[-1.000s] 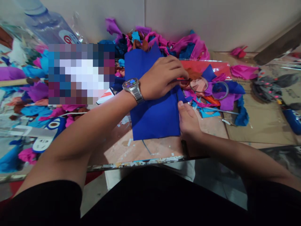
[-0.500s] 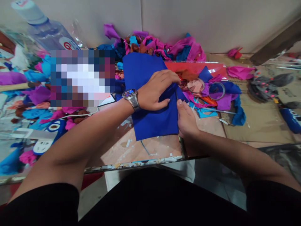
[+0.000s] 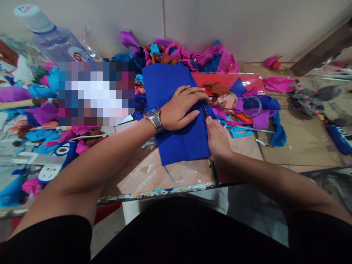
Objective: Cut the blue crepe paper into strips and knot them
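One hand, our left hand [image 3: 180,110], lies spread and palm down on the blue sheet [image 3: 184,145]; our right hand [image 3: 219,138] seems clenched round a dark blade [image 3: 204,112] near its right edge. We judge this to be cutting, and the next move calls for a steady sheet. It lies on the table [image 3: 189,172] before us; beyond, leftward, is a capped bottle [image 3: 56,42], contents hard to tell

The left grip [image 3: 180,109] rests on blue sheet [image 3: 183,145].

The left grip [image 3: 178,112] hides part of the blue sheet [image 3: 183,145].
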Demonstrator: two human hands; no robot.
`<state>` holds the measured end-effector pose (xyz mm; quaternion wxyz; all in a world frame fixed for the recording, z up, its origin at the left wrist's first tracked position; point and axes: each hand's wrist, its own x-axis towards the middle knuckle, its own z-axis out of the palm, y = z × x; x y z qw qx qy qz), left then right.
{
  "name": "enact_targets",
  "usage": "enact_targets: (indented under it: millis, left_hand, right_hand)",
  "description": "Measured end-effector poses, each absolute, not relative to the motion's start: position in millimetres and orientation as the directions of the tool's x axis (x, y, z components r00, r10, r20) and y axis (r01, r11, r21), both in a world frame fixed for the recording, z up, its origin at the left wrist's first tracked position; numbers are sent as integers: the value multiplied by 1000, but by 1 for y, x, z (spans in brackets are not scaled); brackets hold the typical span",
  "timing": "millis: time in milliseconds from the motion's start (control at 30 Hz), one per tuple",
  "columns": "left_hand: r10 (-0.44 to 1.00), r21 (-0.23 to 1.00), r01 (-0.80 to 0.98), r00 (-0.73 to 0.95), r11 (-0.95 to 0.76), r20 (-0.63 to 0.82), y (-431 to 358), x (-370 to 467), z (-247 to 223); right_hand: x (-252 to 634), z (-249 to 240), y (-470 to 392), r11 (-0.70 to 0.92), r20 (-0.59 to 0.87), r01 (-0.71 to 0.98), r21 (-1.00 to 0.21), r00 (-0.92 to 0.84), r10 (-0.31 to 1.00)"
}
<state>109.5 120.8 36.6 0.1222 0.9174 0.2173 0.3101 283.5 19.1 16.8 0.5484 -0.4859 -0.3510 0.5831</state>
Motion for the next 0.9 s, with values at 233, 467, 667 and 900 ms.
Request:
enact_targets:
  millis: [233, 467, 667, 900]
  left_hand:
    - [496, 364, 344, 692, -865, 524, 120, 111, 36]
    - [502, 361, 353, 677, -863, 538, 119, 112, 34]
    - [507, 383, 339, 669, -859, 543, 119, 112, 32]
    - [486, 346, 343, 658, -873, 575, 119, 113, 32]
  right_hand:
    - [285, 17, 19, -168, -196, -266, -949, 83, 977]
    - [286, 18, 19, -174, -194, -219, -960, 73, 978]
    - [285, 18, 20, -157, -180, -232, -960, 81, 980]
    - [286, 22, 20, -146, -173, -250, -957, 90, 981]
